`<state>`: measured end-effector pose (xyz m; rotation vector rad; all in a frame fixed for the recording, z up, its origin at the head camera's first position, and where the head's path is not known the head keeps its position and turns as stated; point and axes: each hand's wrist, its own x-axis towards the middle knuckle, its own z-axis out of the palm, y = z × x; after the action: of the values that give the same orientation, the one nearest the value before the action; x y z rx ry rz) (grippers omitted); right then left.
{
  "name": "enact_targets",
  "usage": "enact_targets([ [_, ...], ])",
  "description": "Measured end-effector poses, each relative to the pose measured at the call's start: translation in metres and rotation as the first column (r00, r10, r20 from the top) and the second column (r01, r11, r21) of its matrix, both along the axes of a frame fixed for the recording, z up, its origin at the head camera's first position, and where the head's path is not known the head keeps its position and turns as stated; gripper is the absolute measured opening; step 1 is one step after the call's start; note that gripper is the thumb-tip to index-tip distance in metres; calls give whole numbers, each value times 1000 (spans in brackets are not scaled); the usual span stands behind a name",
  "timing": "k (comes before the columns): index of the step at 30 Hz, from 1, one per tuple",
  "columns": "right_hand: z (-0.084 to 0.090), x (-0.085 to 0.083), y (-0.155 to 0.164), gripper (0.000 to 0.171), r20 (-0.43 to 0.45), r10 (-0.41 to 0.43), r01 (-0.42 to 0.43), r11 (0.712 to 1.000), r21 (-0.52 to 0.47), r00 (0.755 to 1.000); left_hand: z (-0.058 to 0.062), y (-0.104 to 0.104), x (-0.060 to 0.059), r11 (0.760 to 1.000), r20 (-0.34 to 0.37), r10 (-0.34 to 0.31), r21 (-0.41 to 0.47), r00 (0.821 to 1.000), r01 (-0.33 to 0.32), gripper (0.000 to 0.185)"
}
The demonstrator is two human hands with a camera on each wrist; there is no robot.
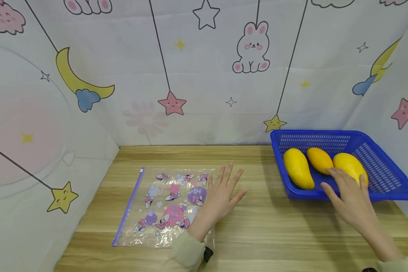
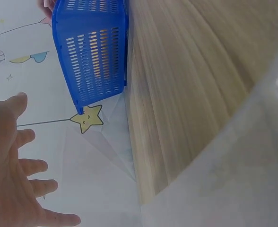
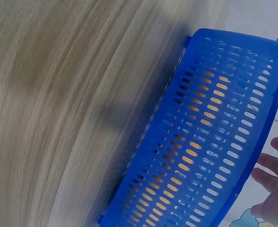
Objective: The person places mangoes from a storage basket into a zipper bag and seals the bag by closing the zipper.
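Head view shows her right hand [image 1: 351,196], fingers spread, resting on the rightmost smooth yellow mango [image 1: 349,166] in the blue slotted plastic basket [image 1: 391,185]: probably firm, weighty, slippery, best cupped around its middle; her left hand [image 1: 221,192] lies flat on the printed clear zip bag [image 1: 163,206].

Three yellow mangoes [image 1: 321,166] in blue basket [image 1: 387,185]

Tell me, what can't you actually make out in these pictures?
- Head view: the right hand covers part of the rightmost yellow mango in the blue slotted plastic basket, so contact is unclear.
- Left wrist view: the wooden table is motion-blurred.
- Right wrist view: mangoes show only as orange glints through the basket slots.
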<state>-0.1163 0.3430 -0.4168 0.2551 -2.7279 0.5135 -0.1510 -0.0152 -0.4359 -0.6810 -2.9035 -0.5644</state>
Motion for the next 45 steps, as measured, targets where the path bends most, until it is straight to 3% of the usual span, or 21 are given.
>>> enact_targets([
  [17, 11, -2, 18, 52, 39, -52, 54, 997, -49, 998, 5, 4, -4, 998, 1, -28, 50, 1000, 28, 61],
  [32, 9, -1, 39, 51, 67, -70, 74, 996, -58, 995, 10, 15, -4, 992, 82, -85, 99, 993, 76, 62],
  [39, 7, 1, 51, 51, 83, -73, 78, 995, -58, 994, 10, 19, -5, 984, 113, -110, 152, 987, 93, 61],
  [45, 9, 2, 55, 53, 114, -91, 97, 994, -48, 989, 9, 24, -7, 957, 173, -171, 263, 970, 121, 60],
])
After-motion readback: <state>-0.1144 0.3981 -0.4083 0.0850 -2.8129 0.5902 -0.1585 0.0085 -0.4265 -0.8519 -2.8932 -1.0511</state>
